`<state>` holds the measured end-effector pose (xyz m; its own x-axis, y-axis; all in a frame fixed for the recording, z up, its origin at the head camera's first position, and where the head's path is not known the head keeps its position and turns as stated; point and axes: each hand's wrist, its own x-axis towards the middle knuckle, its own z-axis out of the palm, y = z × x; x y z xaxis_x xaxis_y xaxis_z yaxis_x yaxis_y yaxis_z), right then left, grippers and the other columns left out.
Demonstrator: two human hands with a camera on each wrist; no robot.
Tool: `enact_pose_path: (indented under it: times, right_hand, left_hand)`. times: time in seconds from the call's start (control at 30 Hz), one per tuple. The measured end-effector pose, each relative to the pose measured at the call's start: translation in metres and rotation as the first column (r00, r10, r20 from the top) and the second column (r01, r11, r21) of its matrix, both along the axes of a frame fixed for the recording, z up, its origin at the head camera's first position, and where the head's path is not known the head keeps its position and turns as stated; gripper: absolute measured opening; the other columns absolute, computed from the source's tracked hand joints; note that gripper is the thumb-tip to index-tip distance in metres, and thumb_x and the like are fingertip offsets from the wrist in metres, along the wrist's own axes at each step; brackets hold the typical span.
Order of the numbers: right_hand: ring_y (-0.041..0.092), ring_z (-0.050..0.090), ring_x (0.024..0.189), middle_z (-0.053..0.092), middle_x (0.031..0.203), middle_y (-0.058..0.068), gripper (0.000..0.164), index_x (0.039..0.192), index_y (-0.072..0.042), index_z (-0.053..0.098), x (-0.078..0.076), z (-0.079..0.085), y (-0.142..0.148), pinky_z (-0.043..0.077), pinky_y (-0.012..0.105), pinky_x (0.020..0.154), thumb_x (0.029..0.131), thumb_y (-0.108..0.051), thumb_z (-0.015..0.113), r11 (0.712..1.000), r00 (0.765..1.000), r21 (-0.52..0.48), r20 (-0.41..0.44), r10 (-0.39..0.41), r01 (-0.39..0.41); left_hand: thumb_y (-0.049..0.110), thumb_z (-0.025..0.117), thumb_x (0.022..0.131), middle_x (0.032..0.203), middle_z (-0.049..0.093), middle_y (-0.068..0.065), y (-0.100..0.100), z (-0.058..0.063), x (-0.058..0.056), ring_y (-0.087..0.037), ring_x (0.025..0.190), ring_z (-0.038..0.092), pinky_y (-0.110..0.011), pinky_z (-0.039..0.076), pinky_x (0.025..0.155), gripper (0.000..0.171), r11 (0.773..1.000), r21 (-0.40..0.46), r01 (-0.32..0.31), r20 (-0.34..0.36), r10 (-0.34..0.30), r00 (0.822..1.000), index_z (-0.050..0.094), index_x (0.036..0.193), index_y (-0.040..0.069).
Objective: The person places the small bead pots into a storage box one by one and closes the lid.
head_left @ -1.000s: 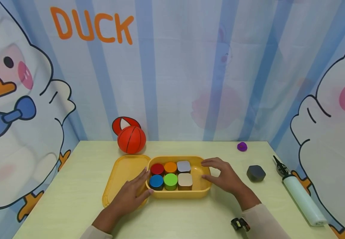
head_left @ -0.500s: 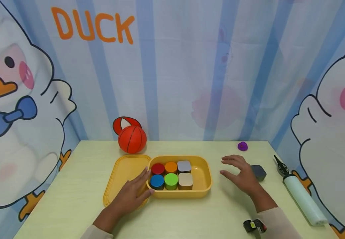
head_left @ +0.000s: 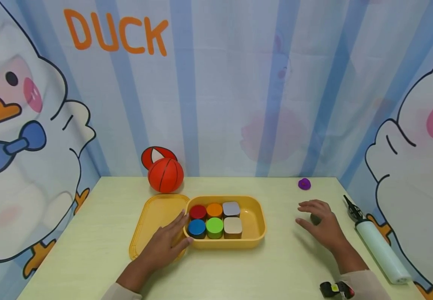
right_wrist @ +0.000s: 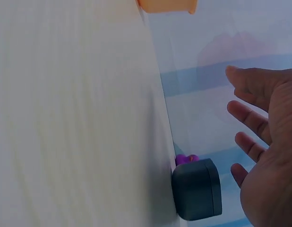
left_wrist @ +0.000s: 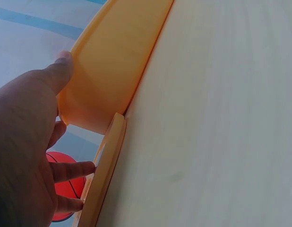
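Note:
A yellow lunch-box-shaped container [head_left: 253,242] holds several blocks in two rows: red [head_left: 197,211], orange [head_left: 214,210] and grey [head_left: 231,208] behind, blue [head_left: 197,228], green [head_left: 214,227] and beige [head_left: 233,227] in front. My left hand [head_left: 162,243] rests against its left end, with straight fingers and the thumb at the rim. In the left wrist view, two lower fingers reach the yellow lid [left_wrist: 104,172]. My right hand [head_left: 326,228] hovers with spread, slightly bent fingers over a dark grey block [right_wrist: 195,189], mostly hidden behind it in the head view. The right wrist view shows them apart.
A red toy basketball [head_left: 165,175] with a red looped piece behind it stands at the back left. A small purple item [head_left: 304,184] lies at the back right. Along the right side lies a pale green hand pump [head_left: 381,252]. A patterned curtain hangs behind the table.
My right hand has left the container's right end and moved right, over the dark grey block, holding nothing. The left hand, the container and the blocks stay as they were.

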<state>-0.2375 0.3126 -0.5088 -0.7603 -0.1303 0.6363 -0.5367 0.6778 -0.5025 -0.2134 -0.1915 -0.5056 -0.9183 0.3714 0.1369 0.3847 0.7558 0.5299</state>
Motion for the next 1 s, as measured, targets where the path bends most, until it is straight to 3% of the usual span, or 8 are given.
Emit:
enact_pose_path:
  times: [0.1,0.17,0.23,0.33,0.6,1.0]
  right_hand:
    - [0.022,0.051,0.135,0.074,0.128,0.019,0.034,0.115,-0.002,0.081,0.001,-0.003,0.007,0.037,0.026,0.110,0.082,0.002,0.090,0.999,1.000,0.009,0.001,-0.030,0.030]
    - [0.040,0.049,0.133,0.073,0.130,0.020,0.034,0.115,-0.001,0.081,0.001,-0.005,0.011,0.039,0.045,0.109,0.082,0.003,0.090,0.999,0.999,0.004,0.008,-0.050,0.050]
    - [0.047,0.047,0.134,0.071,0.133,0.022,0.034,0.115,0.000,0.080,0.001,-0.006,0.016,0.039,0.061,0.106,0.082,0.002,0.090,0.998,0.997,-0.008,0.021,-0.068,0.068]
    - [0.053,0.044,0.137,0.067,0.136,0.024,0.035,0.116,0.003,0.080,0.002,-0.009,0.023,0.036,0.076,0.106,0.083,0.002,0.089,0.995,0.995,-0.036,0.051,-0.086,0.088]
    - [0.058,0.040,0.143,0.060,0.146,0.028,0.037,0.122,0.004,0.077,-0.001,-0.013,0.034,0.036,0.079,0.104,0.088,-0.004,0.088,0.987,0.980,-0.048,0.132,-0.147,0.154]
    - [0.064,0.047,0.135,0.053,0.147,0.038,0.043,0.128,0.010,0.072,0.004,-0.015,0.040,0.048,0.080,0.097,0.090,-0.007,0.085,0.971,0.948,-0.023,0.224,-0.225,0.236]
  left_hand:
    - [0.060,0.058,0.109,0.182,0.025,0.003,-0.001,-0.001,0.000,-0.036,0.164,0.040,-0.086,0.029,0.121,0.080,1.000,0.002,-0.001,0.002,0.001,1.000,0.032,0.173,0.021]
    - [0.061,0.057,0.109,0.182,0.025,0.003,-0.001,-0.002,-0.001,-0.036,0.164,0.040,-0.086,0.029,0.121,0.080,1.000,0.004,0.003,-0.003,-0.003,1.000,0.033,0.173,0.021]
    - [0.061,0.057,0.109,0.182,0.025,0.003,-0.002,-0.003,-0.002,-0.036,0.163,0.041,-0.086,0.030,0.120,0.080,1.000,0.007,0.007,-0.011,-0.007,1.000,0.033,0.173,0.021]
    - [0.061,0.057,0.109,0.182,0.026,0.003,-0.002,-0.004,-0.002,-0.036,0.163,0.041,-0.086,0.030,0.120,0.079,1.000,0.011,0.012,-0.013,-0.012,1.000,0.033,0.173,0.021]
    - [0.061,0.057,0.109,0.182,0.025,0.003,-0.003,-0.004,-0.003,-0.036,0.163,0.041,-0.086,0.030,0.121,0.079,1.000,0.005,0.007,-0.018,-0.007,1.000,0.033,0.173,0.021]
    - [0.059,0.058,0.109,0.182,0.026,0.002,-0.002,-0.003,-0.003,-0.037,0.162,0.042,-0.086,0.030,0.120,0.079,1.000,0.004,0.007,-0.015,-0.007,1.000,0.034,0.173,0.020]
